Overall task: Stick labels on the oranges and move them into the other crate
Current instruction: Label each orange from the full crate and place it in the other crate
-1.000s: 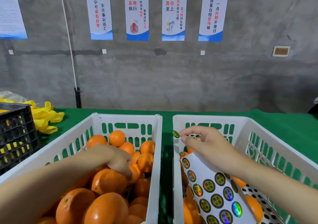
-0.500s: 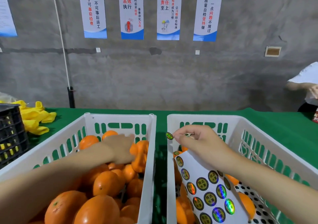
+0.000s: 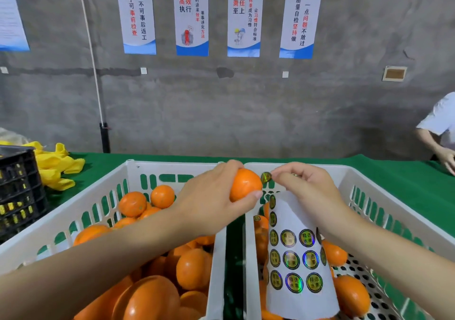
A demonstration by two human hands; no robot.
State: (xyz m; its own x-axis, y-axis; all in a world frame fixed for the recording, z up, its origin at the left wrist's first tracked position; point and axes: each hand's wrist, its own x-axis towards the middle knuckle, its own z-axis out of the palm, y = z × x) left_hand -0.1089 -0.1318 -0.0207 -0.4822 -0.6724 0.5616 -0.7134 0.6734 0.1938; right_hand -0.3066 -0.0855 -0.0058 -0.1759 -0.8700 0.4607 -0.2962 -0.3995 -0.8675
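two white crates stand side by side on a green tabletop [image 3: 394,172], pushed up near a bare grey concrete wall [image 3: 221,110] where four blue-and-white posters [image 3: 192,17] hang in a row. off to the left are a black crate [image 3: 17,191] and a heap of yellow netting [image 3: 56,169]; another person's arm [image 3: 438,137] shows at the right edge.

the left crate [image 3: 157,167] is piled with oranges [image 3: 192,268]; the right crate [image 3: 249,270] has only a few.

my left hand [image 3: 211,204] grips one orange [image 3: 245,184], fingers curled over its top and thumb under it, raised above where the two crates meet. my right hand [image 3: 307,191] pinches a round shiny label [image 3: 266,177] between thumb and forefinger, just beside the orange's right side; i cannot tell whether it touches. the label sheet [image 3: 295,258] hangs from that same hand over the right crate, curled, its long axis running from my fingers down toward me, printed face up.
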